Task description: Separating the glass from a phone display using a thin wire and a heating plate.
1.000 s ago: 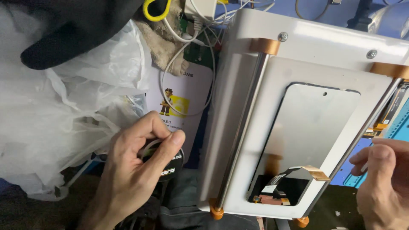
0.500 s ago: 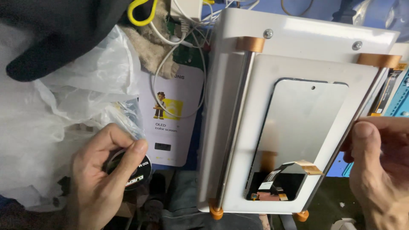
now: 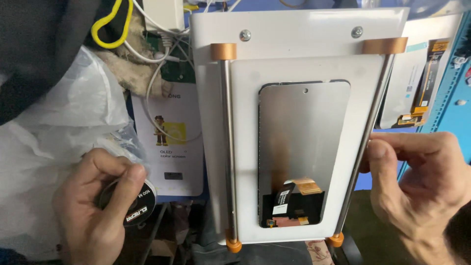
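Observation:
A white flat fixture plate (image 3: pixel 245 147) with two metal rods and orange end caps stands in the middle of the head view. A phone display panel (image 3: pixel 301 142) lies in its cut-out, back side up, with a flex cable (image 3: pixel 294 191) at its lower end. My right hand (image 3: pixel 417 181) pinches the right rod (image 3: pixel 365 142) with thumb and fingers. My left hand (image 3: pixel 93 206) is at the lower left, closed around a small black round spool (image 3: pixel 135 206) of thin wire.
Crumpled clear plastic bags (image 3: pixel 64 127) lie at the left beside a white product box (image 3: pixel 171 147). White cables (image 3: pixel 157 64) and a yellow loop (image 3: pixel 110 24) sit at the top. Another display part (image 3: pixel 417 83) lies at the right on a blue mat (image 3: pixel 451 98).
The fixture has turned from tilted to nearly upright in view. My right hand moved up and closed on its right rod. My left hand shifted left and down with the spool.

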